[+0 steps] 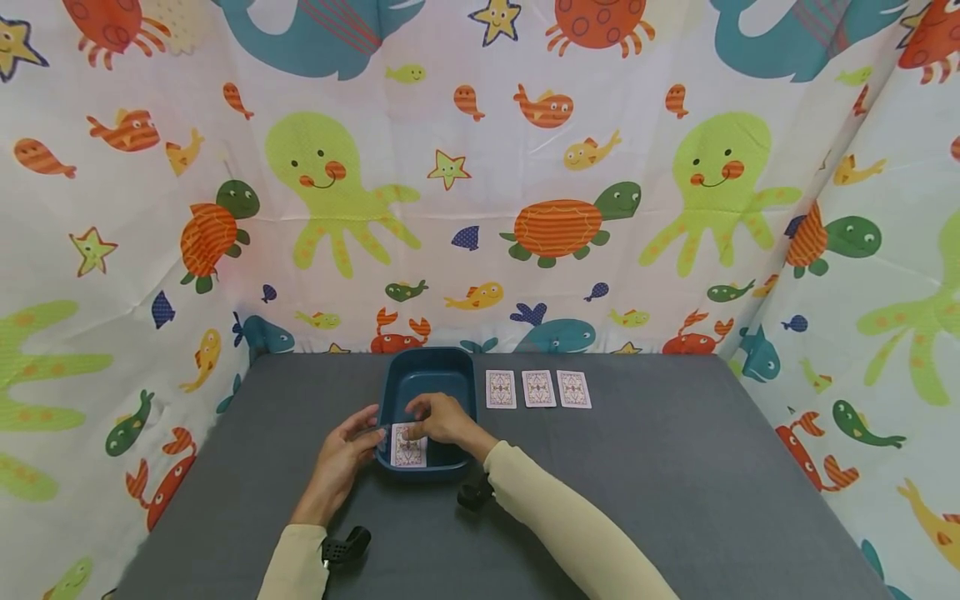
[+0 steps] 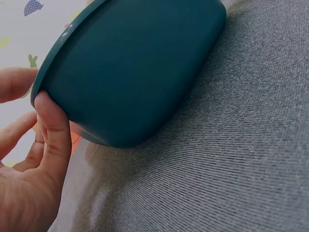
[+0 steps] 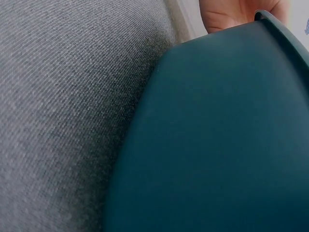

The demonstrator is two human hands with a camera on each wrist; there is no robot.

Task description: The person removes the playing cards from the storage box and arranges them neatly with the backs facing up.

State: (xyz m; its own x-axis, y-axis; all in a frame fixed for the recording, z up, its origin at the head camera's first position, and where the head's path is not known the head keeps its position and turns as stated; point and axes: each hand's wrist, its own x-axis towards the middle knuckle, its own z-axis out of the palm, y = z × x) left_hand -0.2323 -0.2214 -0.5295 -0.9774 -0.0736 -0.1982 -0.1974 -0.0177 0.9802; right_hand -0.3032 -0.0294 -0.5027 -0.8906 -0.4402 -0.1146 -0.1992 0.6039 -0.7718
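A dark teal plastic tub [image 1: 429,477] stands on the table, and its outer wall [image 2: 130,72] fills much of the left wrist view. At its left rim my left hand [image 1: 341,458] pinches the edge, with the thumb [image 2: 54,118] on the outside. My right hand [image 1: 444,419] reaches over the tub, its fingertips pinching a patterned playing card [image 1: 405,454] near its upper right part. The card's back faces up at the tub's front left. In the right wrist view, the left hand [image 3: 231,14] shows past the tub's wall [image 3: 207,121]; the right hand is outside that view.
Three playing cards lie back up in a row right of the tub: one nearest it [image 1: 501,389], a middle one [image 1: 538,389] and a far one [image 1: 573,389]. Grey cloth covers the table [image 1: 645,467]. A sea-animal curtain [image 1: 480,275] hangs behind and along both sides.
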